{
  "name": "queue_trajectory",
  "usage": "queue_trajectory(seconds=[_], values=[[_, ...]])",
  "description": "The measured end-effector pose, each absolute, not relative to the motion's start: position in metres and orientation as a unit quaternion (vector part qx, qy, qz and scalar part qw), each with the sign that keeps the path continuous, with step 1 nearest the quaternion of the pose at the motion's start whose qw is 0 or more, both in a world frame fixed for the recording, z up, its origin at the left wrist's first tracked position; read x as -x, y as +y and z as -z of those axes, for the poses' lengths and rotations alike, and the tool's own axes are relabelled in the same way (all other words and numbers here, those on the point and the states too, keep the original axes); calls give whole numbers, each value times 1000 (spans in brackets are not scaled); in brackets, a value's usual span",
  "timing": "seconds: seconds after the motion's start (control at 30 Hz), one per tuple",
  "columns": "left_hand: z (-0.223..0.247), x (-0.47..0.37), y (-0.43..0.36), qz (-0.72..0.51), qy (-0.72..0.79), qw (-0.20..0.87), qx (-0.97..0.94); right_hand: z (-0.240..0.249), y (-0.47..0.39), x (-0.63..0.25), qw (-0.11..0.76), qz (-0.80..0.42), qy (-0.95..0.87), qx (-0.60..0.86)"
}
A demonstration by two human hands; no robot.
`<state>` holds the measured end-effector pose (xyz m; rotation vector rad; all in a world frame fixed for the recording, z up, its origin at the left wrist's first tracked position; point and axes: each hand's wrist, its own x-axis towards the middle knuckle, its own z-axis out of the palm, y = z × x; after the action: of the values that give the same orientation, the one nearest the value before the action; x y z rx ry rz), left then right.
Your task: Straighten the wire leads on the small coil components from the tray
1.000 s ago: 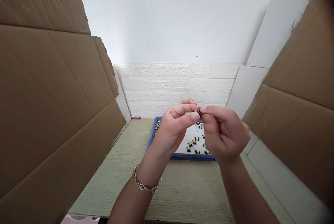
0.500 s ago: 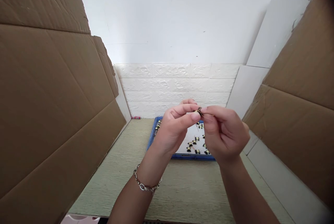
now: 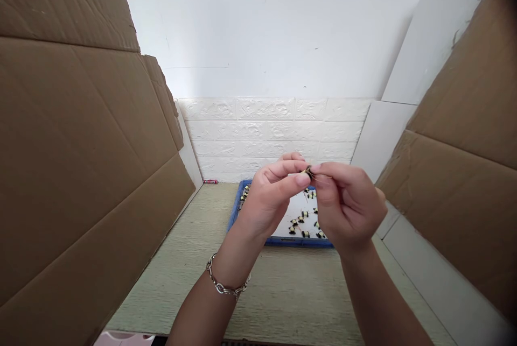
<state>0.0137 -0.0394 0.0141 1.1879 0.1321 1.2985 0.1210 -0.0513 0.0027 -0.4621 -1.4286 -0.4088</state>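
A small black and yellow wound part (image 3: 309, 171) with thin wires is held up between both hands, above the tray. My left hand (image 3: 274, 190) pinches it between thumb and fingers, a chain bracelet round the wrist. At its right side, my right hand (image 3: 349, 203) has thumb and forefinger closed on the fine wires. Behind and below the hands lies a blue-rimmed tray (image 3: 278, 241) with a white bottom, on which several similar black and yellow parts (image 3: 306, 233) are scattered. My hands hide part of the tray.
The tray rests on a pale green table (image 3: 299, 292). Cardboard panels stand at the left (image 3: 81, 136) and right (image 3: 460, 136). A white brick-patterned wall (image 3: 266, 131) is behind. A small red tube (image 3: 210, 181) lies at the table's back left.
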Motion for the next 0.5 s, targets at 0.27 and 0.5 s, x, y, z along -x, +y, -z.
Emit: queue_trajectory(seconds=[0.27,0.5], values=[[-14,-14,-39,-568,58,641,-512,-2,-51,-121,717,176,-642,209],[-14,-14,-39,-569,61,643,-508,-2,-51,-122,712,168,-650,208]])
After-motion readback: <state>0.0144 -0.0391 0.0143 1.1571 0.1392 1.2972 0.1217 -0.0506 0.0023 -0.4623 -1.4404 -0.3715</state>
